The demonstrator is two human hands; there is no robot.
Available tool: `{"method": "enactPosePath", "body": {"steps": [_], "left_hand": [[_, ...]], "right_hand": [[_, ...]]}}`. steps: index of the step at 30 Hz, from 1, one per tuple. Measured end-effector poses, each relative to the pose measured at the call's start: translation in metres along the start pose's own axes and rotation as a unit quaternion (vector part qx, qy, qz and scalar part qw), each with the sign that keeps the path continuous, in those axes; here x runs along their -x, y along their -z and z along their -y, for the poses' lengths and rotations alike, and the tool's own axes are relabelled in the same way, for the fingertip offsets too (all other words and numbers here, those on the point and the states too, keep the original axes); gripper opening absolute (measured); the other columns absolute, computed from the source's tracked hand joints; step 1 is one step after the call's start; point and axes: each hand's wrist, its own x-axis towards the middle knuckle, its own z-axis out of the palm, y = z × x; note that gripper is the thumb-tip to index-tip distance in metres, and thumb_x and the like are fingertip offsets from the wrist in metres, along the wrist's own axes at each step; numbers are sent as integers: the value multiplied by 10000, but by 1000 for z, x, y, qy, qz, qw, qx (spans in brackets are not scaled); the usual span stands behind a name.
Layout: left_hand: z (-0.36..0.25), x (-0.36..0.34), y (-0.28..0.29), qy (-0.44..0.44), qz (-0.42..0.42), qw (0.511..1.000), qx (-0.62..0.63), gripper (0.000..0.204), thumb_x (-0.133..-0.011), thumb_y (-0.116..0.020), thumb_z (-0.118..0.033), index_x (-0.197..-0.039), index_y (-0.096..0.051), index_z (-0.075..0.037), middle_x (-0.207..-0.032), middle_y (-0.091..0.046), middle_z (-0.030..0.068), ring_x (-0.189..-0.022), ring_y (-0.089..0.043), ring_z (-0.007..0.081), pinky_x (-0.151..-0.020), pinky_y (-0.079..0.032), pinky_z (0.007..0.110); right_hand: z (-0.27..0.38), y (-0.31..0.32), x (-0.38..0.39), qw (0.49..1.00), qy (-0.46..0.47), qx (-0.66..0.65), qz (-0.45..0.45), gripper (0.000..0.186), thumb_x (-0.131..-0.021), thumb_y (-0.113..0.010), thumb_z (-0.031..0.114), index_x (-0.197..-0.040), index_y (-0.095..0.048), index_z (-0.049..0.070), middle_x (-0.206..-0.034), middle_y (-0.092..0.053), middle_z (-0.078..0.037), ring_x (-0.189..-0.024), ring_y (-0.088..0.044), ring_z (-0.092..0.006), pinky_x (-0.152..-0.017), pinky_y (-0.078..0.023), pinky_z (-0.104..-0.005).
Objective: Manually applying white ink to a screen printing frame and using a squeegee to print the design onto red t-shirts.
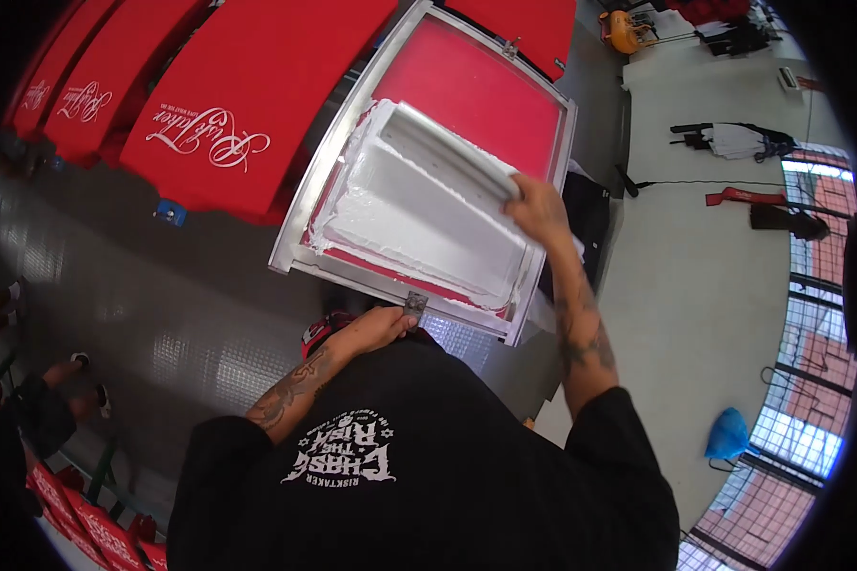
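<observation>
Screen-printing station, seen from above. The right hand (535,207) has its grip wrapped over the near end of a long squeegee (452,150), fingers curled round the handle; the blade lies across the upper part of the metal-framed screen (331,162), standing in a thick bed of white ink (419,214) that covers most of the mesh. The left hand (379,328) sits at the frame's near edge, finger and thumb pressed together on a small metal clamp tab (414,305), seemingly steadying the frame. Red fabric (476,90) shows beneath the upper half of the screen. To the left, red garments (229,105) with white script prints lie spread on neighbouring pallets, well apart from the hands. Judgement: this looks like the ink stroke itself, with the squeegee at the far end of its travel, either set for a pull toward the body or finishing a flood. The next move would call for even downward pressure along the whole blade, a steady angle, and the frame held flat against the fabric so the print stays crisp.
</observation>
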Motion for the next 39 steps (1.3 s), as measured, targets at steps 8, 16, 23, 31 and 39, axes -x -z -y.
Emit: {"method": "enactPosePath", "body": {"steps": [8, 16, 23, 31, 39], "left_hand": [[-7, 4, 6, 38, 21, 999, -29, 503, -1044, -464, -453, -982, -672, 1, -853, -700, 151, -828, -680, 287, -769, -517, 396], [-15, 24, 32, 92, -10, 985, -149, 492, -997, -539, -481, -934, -690, -16, -881, -708, 185, -858, -692, 340, -774, -523, 422], [-107, 81, 151, 54, -248, 962, -100, 390, -952, -657, -379, -957, -667, 11, -839, -685, 173, -820, -678, 268, -737, -508, 398], [-6, 25, 210, 132, -296, 941, -94, 670, -1033, -433, -526, -1031, -661, 103, -934, -696, 275, -927, -687, 372, -862, -505, 436], [-16, 23, 166, 72, -453, 877, -141, 602, -1066, -372, -421, -872, -616, 95, -723, -592, 286, -711, -613, 315, -719, -466, 463]], "right_hand": [[-74, -3, -163, 985, 75, -88, 125, 472, -633, -753, 230, -1071, -727, 56, -885, -724, -146, -865, -679, -283, -783, -514, -359], [-105, -81, -193, 999, -9, -10, 32, 677, -803, -666, 357, -1419, -530, 113, -1451, -479, -250, -1316, -495, -416, -1116, -411, -453], [-152, -103, -50, 942, -97, -200, -250, 424, -870, -675, 245, -1227, -637, 19, -1226, -612, -230, -1164, -568, -400, -1036, -449, -452], [-165, -213, 197, 583, -394, -710, -31, 620, -965, -551, 565, -1298, -596, 43, -1144, -684, -136, -968, -684, -284, -870, -553, -427], [-166, -235, 193, 705, -390, -575, -146, 901, -982, -323, 723, -1184, -656, -90, -1014, -706, -216, -916, -694, -279, -786, -563, -377]]}}
